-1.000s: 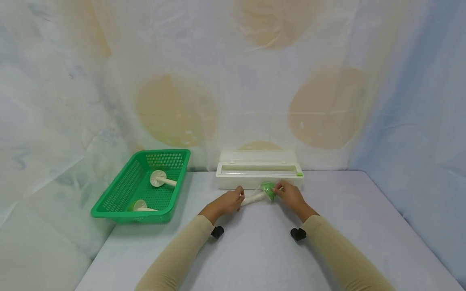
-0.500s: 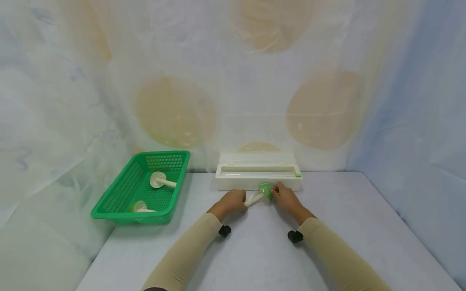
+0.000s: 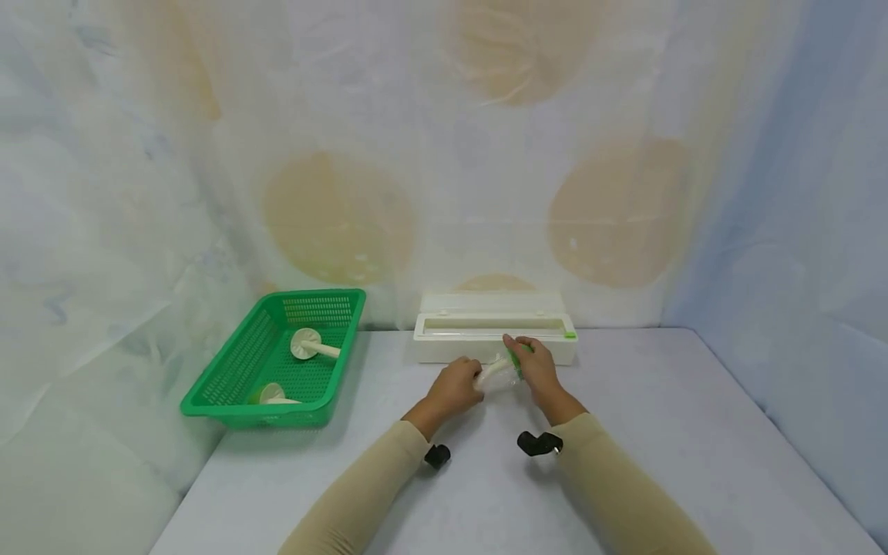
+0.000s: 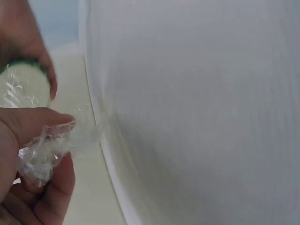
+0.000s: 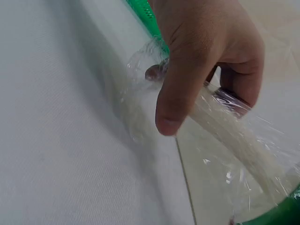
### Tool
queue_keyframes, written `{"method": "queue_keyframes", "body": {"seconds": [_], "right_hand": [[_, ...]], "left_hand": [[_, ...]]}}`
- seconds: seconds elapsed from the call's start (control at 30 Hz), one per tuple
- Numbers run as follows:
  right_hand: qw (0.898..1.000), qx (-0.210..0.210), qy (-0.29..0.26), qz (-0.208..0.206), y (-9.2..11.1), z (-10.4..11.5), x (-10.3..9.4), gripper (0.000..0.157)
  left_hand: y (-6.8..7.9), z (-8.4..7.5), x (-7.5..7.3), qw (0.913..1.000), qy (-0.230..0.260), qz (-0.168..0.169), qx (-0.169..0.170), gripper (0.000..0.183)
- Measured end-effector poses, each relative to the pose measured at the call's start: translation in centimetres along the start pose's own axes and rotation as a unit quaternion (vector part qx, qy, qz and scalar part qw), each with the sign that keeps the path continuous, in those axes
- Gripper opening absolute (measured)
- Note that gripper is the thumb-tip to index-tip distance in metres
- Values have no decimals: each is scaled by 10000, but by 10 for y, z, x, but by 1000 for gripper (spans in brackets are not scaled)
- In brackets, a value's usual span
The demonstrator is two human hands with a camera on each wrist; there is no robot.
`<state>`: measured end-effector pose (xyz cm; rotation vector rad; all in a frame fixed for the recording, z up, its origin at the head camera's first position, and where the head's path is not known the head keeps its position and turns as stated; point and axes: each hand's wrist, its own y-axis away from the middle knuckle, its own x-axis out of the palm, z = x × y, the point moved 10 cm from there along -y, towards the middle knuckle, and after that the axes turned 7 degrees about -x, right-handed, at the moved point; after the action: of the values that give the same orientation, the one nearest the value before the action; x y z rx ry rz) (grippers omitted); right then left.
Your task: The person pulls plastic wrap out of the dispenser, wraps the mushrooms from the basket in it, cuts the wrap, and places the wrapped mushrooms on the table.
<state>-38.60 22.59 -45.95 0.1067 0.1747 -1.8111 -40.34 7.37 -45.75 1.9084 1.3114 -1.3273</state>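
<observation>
A mushroom-shaped thing with a green domed cap and a long cream stem [image 3: 494,371] is held between both hands, wrapped in clear cling film [image 5: 243,140]. My left hand [image 3: 455,385] pinches the bunched film at the stem's free end between thumb and fingers, as the left wrist view shows. On the other side, my right hand [image 3: 537,368] grips the green cap, its fingers over most of it. The cap's pale underside [image 4: 28,86] shows through the film in the left wrist view. Loose film sticks out past the left thumb.
Just behind the hands stands a white cling film dispenser [image 3: 496,351], lid raised. At the left, a green basket [image 3: 333,389] holds two more mushroom-shaped things, one pale [image 3: 305,344] and one with a green cap [image 3: 270,395]. A fabric wall rises behind the table [image 3: 624,416].
My right hand has turned and closed further over the cap, hiding most of the green. My left hand has shifted right along with the stem's end. The basket and dispenser stay put.
</observation>
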Motion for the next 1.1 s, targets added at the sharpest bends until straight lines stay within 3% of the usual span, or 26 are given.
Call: {"method": "queue_keyframes", "body": {"seconds": [0.2,0.37,0.43,0.5,0.6,0.73,0.8,0.87,0.93,0.97,1.03,1.1], "right_hand": [[9939,14,-821,-738,0,-4,-5,41],[9850,-342,-1149,-1241,-1,-6,-14,16],[9861,-460,-1028,-1221,-2,-4,-18,22],[9901,-490,-660,-1138,-5,-2,-23,34],[9947,-298,-123,-976,-7,2,-30,47],[9961,9,128,-873,-9,6,-35,43],[9962,83,84,-863,-9,8,-36,41],[9962,83,3,-873,-9,9,-37,38],[9961,-35,-49,-881,-8,13,-38,35],[9961,-175,-18,-869,-8,16,-38,34],[9948,-601,100,-810,-8,25,-38,30],[9916,-1032,336,-702,-6,38,-37,27]], "left_hand": [[7,-11,2,9990,451,-70,36,29],[13,-24,12,9926,1140,328,237,34],[16,-30,15,9908,1198,528,337,36],[19,-34,13,9919,1056,594,387,35],[21,-36,4,9971,527,386,400,32],[21,-42,-10,9965,-586,-153,584,26],[20,-42,-10,9946,-817,-182,615,22],[20,-37,-5,9980,-426,133,458,19],[20,-30,4,9960,543,681,175,16],[21,-26,8,9890,1118,965,-4,16],[24,-22,14,9666,2106,1429,-314,20],[25,-20,15,9468,2689,1701,-481,28]]}}
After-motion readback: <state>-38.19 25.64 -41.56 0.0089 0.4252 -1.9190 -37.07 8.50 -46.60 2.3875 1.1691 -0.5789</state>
